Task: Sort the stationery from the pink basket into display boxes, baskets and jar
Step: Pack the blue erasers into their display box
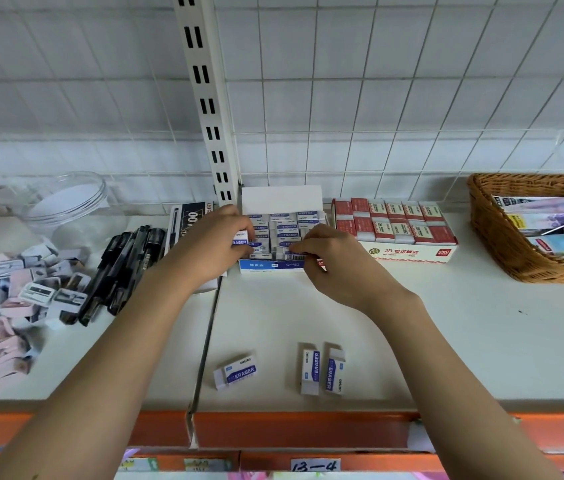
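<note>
Right now my left hand (219,242) grips 1 blue eraser (240,239) at the blue display box (270,265); my right hand (329,258) pinches another inside. 3 loose erasers (310,371) lie on the shelf (446,334), nearer my right.
</note>
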Action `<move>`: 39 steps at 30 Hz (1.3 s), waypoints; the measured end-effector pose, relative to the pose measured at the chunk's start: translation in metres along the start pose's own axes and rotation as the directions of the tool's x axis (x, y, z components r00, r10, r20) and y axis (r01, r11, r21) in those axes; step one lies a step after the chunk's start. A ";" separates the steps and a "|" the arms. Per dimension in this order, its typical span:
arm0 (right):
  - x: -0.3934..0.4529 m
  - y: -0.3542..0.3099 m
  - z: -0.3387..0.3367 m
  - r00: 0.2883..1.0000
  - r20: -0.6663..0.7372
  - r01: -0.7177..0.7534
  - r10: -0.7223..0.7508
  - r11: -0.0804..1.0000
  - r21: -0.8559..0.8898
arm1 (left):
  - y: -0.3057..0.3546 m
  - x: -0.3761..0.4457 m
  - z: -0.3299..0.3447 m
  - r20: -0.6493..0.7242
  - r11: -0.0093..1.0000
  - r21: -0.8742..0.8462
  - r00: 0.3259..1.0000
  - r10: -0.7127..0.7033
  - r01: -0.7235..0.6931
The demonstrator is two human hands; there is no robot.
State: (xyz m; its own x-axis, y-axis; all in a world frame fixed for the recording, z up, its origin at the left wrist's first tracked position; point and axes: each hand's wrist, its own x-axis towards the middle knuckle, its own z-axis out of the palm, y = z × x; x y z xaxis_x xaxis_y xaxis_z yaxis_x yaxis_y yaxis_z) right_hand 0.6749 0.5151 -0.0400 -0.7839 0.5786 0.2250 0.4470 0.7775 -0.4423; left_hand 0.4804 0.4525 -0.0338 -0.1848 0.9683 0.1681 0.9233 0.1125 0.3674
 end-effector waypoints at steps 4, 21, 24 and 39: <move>-0.001 0.000 0.001 1.000 -0.008 -0.002 0.002 1.000 0.005 | 0.002 -0.005 0.005 -0.082 0.999 0.040 0.996 0.036 -0.033; 0.000 0.001 0.005 0.999 -0.042 -0.004 0.004 1.000 0.007 | 0.001 0.006 -0.002 0.034 0.998 0.066 0.999 0.011 -0.013; 0.000 0.001 0.005 0.999 -0.037 -0.008 0.009 1.000 0.007 | -0.001 0.001 -0.005 0.091 1.000 0.013 0.996 -0.022 0.021; -0.006 0.004 0.003 0.994 -0.106 0.027 -0.031 0.999 -0.038 | 0.015 -0.006 0.004 -0.037 0.993 0.020 0.992 0.121 -0.121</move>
State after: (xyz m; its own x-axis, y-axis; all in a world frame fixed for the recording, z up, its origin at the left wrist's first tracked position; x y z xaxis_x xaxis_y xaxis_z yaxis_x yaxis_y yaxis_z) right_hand 0.6800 0.5138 -0.0460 -0.7474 0.5772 0.3290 0.4419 0.8016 -0.4026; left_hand 0.4963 0.4490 -0.0327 -0.0840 0.9658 0.2454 0.9454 -0.0006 0.3260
